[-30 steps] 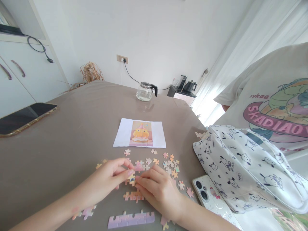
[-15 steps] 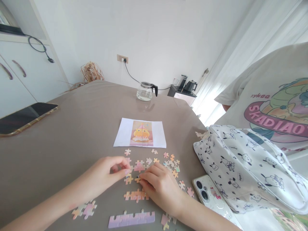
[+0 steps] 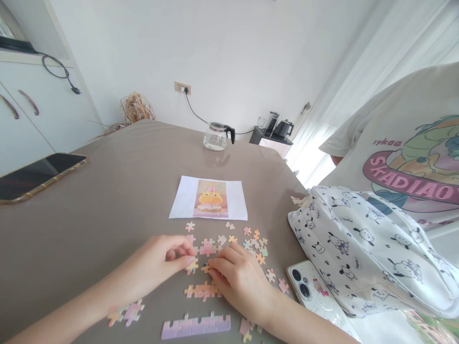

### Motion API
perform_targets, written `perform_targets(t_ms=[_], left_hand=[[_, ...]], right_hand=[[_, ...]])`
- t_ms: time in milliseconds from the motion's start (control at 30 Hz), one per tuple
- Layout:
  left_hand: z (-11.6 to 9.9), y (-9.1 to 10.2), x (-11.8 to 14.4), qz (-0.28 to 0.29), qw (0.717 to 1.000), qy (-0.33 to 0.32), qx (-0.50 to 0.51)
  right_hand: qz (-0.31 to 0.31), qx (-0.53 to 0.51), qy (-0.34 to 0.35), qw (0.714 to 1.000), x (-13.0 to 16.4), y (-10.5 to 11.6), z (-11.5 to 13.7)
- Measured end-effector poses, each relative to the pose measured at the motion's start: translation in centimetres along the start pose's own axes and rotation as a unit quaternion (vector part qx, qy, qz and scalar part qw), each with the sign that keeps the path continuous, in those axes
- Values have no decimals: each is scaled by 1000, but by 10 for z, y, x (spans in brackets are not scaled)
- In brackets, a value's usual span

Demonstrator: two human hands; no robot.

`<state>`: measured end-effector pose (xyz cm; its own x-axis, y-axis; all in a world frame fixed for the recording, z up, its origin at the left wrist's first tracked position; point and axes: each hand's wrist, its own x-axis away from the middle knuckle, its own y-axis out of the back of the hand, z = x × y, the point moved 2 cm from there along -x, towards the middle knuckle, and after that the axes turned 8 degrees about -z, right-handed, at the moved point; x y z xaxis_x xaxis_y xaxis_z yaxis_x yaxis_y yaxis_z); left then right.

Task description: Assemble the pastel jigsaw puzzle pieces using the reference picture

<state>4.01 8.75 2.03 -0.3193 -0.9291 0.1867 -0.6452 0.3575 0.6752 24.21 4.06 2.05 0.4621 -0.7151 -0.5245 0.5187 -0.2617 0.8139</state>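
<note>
My left hand [image 3: 175, 253] is curled, thumb and forefinger together at the upper edge of a yellow puzzle piece [image 3: 191, 268]. Just right of it, my right hand [image 3: 238, 274] pinches another yellow puzzle piece [image 3: 205, 268] with a dark spot; its fingers partly cover that piece. Above both hands lies a joined pink section [image 3: 207, 247]. Below them are an orange joined strip [image 3: 202, 291] and, nearest me, a lilac joined strip [image 3: 195, 327]. A paper sheet [image 3: 234, 200] printed with a yellow cartoon figure lies behind the pieces.
Loose pieces [image 3: 254, 244] lie right of my hands, others [image 3: 132, 313] by my left forearm. A white phone [image 3: 308, 286] and patterned bag [image 3: 358, 248] stand right, before a person in a printed shirt [image 3: 401, 143]. A glass pot [image 3: 215, 138] and dark phone [image 3: 39, 174] are farther off.
My left hand has shifted slightly down, its thumb now overlapping the top of the left yellow piece. My right hand and the other pieces look practically unmoved.
</note>
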Motion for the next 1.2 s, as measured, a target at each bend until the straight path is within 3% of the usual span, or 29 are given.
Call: perform_targets(t_ms=[233,633,967,1200], left_hand=[[1,18,3,-6,996,4,-89],[-9,19,6,-27,984,-15,-174],[-13,-8,13,-38,977,-95,-185],[-12,-8,12,-30,977,-113,-177]], right_hand=[[-15,-13,6,1000,-1,1,2],[-20,-15,9,1000,-1,-3,3],[-30,-20,5,999,-2,-3,0],[-2,5,22,1000,-2,-1,5]])
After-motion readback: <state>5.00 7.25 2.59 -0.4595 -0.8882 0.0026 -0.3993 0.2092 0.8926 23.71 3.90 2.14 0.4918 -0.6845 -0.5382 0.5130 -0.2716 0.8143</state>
